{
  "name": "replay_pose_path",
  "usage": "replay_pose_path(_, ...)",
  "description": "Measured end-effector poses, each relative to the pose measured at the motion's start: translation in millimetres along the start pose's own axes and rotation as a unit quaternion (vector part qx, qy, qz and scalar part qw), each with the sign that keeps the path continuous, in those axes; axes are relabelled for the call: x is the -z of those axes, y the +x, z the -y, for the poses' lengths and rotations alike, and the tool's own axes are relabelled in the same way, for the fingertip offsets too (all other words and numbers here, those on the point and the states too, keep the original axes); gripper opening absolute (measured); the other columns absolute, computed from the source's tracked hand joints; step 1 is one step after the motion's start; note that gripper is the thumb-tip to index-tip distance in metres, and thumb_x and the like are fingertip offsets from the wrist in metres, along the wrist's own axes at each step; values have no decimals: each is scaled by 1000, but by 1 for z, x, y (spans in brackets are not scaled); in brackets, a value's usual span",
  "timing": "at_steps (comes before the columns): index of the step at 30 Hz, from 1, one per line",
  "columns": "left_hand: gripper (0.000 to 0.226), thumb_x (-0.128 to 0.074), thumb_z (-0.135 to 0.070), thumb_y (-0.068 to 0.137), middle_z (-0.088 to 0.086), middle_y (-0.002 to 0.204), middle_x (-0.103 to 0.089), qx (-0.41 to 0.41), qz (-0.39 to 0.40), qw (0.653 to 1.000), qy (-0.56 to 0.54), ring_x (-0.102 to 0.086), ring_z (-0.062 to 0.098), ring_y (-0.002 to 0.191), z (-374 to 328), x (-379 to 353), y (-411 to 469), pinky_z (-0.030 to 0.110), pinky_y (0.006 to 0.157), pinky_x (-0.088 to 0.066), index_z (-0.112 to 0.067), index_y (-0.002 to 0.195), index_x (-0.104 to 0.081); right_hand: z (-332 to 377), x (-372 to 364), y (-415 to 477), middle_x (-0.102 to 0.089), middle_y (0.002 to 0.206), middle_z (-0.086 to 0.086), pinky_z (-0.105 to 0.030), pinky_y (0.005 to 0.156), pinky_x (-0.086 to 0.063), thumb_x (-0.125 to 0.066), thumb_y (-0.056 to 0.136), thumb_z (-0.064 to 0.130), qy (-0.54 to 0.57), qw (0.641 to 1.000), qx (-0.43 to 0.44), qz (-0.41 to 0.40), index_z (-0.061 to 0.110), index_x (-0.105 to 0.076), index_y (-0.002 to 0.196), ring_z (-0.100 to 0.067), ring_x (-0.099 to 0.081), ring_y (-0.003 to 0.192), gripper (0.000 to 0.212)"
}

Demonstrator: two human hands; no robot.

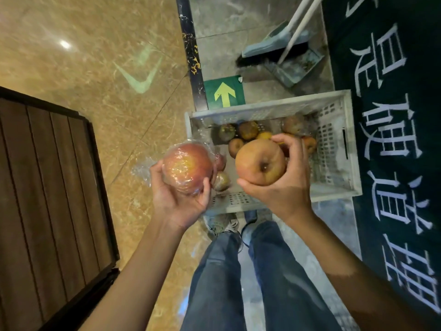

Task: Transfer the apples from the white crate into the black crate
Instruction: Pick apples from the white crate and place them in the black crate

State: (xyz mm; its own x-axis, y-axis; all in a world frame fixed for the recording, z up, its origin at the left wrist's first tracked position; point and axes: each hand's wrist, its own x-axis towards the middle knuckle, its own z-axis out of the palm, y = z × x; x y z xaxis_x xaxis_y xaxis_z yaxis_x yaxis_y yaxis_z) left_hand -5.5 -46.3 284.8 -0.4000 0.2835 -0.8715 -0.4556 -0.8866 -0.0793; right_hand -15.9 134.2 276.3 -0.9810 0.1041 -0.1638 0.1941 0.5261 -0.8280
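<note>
My left hand (177, 199) grips a red apple wrapped in clear plastic film (187, 167), held above the floor just left of the white crate (334, 144). My right hand (284, 185) holds a bare, brownish-orange apple (259, 161) over the middle of that crate. Several more apples (241, 134), some dark and bruised, lie on the crate's bottom. The black crate is not in view.
A dark wooden slatted panel with a black frame (47, 199) stands at the left. A broom and dustpan (284, 58) lie beyond the crate. A dark green mat with white characters (401, 139) runs along the right. My legs and shoes (238, 271) are below the crate.
</note>
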Motion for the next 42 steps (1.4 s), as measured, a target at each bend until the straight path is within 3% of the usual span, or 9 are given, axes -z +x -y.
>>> replay_pose_path(3, 63, -55, -60, 68, 8, 107, -64, -13, -28, 1000, 3, -66, 20, 85, -1, -1, 2, 21, 47, -53, -17, 115, -61, -2, 6, -2, -46, 109, 4, -3, 76, -32, -76, 46, 44, -34, 998, 44, -22, 22, -44, 110, 1, -40, 94, 75)
replay_pose_path(8, 69, -56, -61, 71, 7, 113, -64, -21, -41, 999, -7, -66, 20, 91, 7, -4, 5, 22, 49, -54, -20, 127, -57, -8, 18, -2, -47, 108, 5, -9, 81, -37, -84, 46, 34, -24, 998, 48, -36, 15, -47, 114, -2, -44, 95, 79)
replay_pose_path(12, 68, -56, -61, 72, 7, 111, -64, -27, -40, 999, -13, -65, 20, 93, 21, -9, 6, 22, 50, -54, -19, 126, -58, -9, 29, -4, -51, 110, 5, -12, 87, -38, -85, 48, 31, -37, 996, 73, -41, 9, -54, 114, -6, -48, 100, 76)
replay_pose_path(19, 58, -56, -59, 73, 10, 95, -70, -18, -35, 999, -17, -68, 20, 80, 46, -14, 1, 21, 51, -56, -11, 104, -64, -10, 45, -8, -56, 114, -12, -6, 93, -28, -83, 53, 29, -114, 980, 164, -5, 7, -60, 118, -17, -44, 106, 73)
replay_pose_path(25, 64, -60, -59, 70, 9, 108, -67, -10, -55, 998, -16, -68, 20, 86, 54, -5, -3, 23, 51, -56, -12, 113, -63, -11, 45, -18, -53, 113, -10, -14, 91, -33, -83, 55, 29, -106, 979, 175, -19, 8, -60, 121, -19, -45, 105, 72)
replay_pose_path(33, 71, -63, -59, 67, 10, 112, -65, -9, -73, 997, -28, -65, 20, 93, 49, 10, -13, 24, 49, -55, -13, 121, -59, -27, 40, -30, -47, 125, -7, -32, 104, -41, -74, 78, 10, -161, 891, 417, -79, 15, -47, 116, -31, -48, 117, 47)
replay_pose_path(36, 70, -62, -59, 68, 11, 108, -66, -16, -77, 997, -27, -66, 21, 91, 45, 13, -14, 24, 48, -54, -12, 120, -59, -34, 36, -33, -49, 124, -3, -37, 94, -47, -65, 86, 17, -175, 875, 440, -95, 17, -47, 114, -32, -47, 116, 33)
replay_pose_path(39, 69, -61, -59, 69, 10, 106, -67, -24, -78, 996, -30, -66, 21, 92, 40, 15, -14, 23, 48, -54, -13, 119, -59, -36, 35, -32, -49, 125, -2, -38, 88, -47, -70, 81, 19, -178, 883, 427, -79, 18, -47, 115, -29, -47, 110, 41)
replay_pose_path(42, 70, -61, -58, 68, 9, 108, -66, -22, -71, 997, -33, -67, 22, 91, 35, 15, -15, 23, 49, -55, -14, 122, -59, -32, 32, -36, -53, 126, -1, -24, 96, -42, -83, 63, 20, -97, 946, 308, -34, 15, -50, 116, -22, -51, 111, 63)
